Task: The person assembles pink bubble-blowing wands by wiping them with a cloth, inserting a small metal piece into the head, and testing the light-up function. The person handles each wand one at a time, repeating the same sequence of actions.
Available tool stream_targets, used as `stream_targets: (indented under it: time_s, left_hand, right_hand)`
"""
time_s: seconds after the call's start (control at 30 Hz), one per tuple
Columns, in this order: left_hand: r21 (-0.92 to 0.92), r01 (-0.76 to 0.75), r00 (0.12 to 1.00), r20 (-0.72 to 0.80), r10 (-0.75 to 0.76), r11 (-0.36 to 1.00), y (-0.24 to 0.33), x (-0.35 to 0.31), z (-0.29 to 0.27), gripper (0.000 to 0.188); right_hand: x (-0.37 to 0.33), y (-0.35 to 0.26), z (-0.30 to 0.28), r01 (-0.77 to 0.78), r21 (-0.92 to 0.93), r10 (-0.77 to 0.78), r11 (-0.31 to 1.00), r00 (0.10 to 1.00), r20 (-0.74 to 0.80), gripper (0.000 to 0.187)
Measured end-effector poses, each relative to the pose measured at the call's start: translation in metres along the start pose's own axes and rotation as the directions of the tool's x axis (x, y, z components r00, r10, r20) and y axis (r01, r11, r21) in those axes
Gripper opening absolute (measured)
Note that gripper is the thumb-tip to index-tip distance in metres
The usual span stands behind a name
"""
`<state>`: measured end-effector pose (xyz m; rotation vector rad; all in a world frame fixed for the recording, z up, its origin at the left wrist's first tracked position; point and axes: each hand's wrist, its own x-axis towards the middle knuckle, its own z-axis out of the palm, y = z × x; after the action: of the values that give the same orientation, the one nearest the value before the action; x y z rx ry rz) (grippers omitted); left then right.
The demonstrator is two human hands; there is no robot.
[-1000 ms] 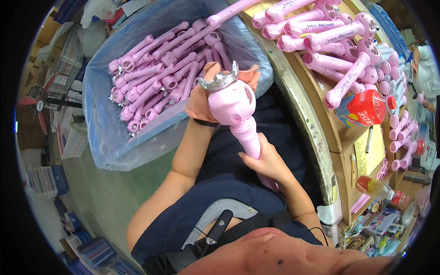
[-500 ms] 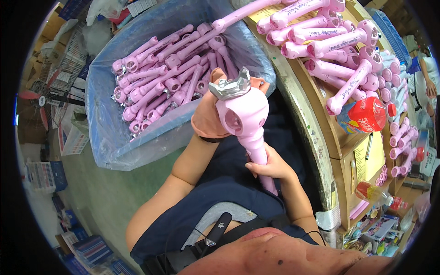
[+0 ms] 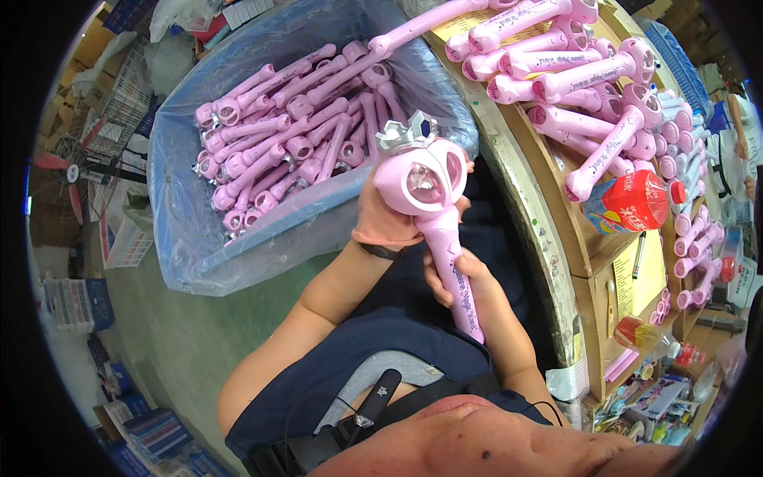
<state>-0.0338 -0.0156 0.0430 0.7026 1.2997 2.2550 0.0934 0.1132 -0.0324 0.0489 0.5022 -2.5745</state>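
I hold a pink toy wand upright before my body, topped by a silver crown with a dark blue gem shape. My left hand wears a thin peach glove with a dark cuff and cups the round windowed head from behind. Most of its fingers are hidden there; some tips show at the head's right side. Lower down, the fingers of my right hand wrap round the handle, whose dark lettering faces up.
At the left, a blue bin lined with clear plastic holds many pink wands. More wands are heaped on the curved workbench at the right, near a red bottle and a yellow paper. Another person's hand shows at the far right.
The wand has turned about its length, so its lettering and both windows now show. The crown has turned with it. My left hand has shifted behind the head, its wrist turning.
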Motion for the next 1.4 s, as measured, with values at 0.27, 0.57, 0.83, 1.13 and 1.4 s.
stream_targets:
  time_s: [0.27, 0.57, 0.83, 1.13, 1.4]
  left_hand:
    - [0.947, -0.101, 0.947, -0.002, 0.32, 0.306, -0.004, -0.008, -0.019, 0.058]
    - [0.195, -0.032, 0.995, -0.088, 0.049, 0.98, 0.001, -0.004, -0.006, 0.054]
    - [-0.291, 0.244, 0.969, 0.038, -0.243, 0.925, -0.008, -0.003, -0.025, 0.05]
    - [0.426, -0.049, 0.996, 0.092, 0.011, 0.903, -0.025, -0.004, -0.027, 0.05]
    - [-0.644, 0.343, 0.923, 0.098, -0.372, 0.683, -0.029, 0.004, -0.011, 0.072]
  right_hand:
    - [0.0, -0.009, 0.024, -0.082, -0.595, -0.105, 0.8, 0.956, -0.273, 0.042]
    - [0.0, 0.01, -0.016, -0.218, 0.183, 0.173, 0.959, 0.957, 0.232, 0.068]
    - [-0.002, 0.0, -0.007, -0.086, -0.274, 0.038, 0.958, 0.984, -0.176, 0.061]
    - [0.016, -0.027, 0.03, 0.147, -0.676, -0.426, 0.723, 0.864, -0.268, 0.041]
    - [0.022, -0.036, 0.036, 0.259, -0.683, -0.538, 0.683, 0.81, -0.231, 0.035]
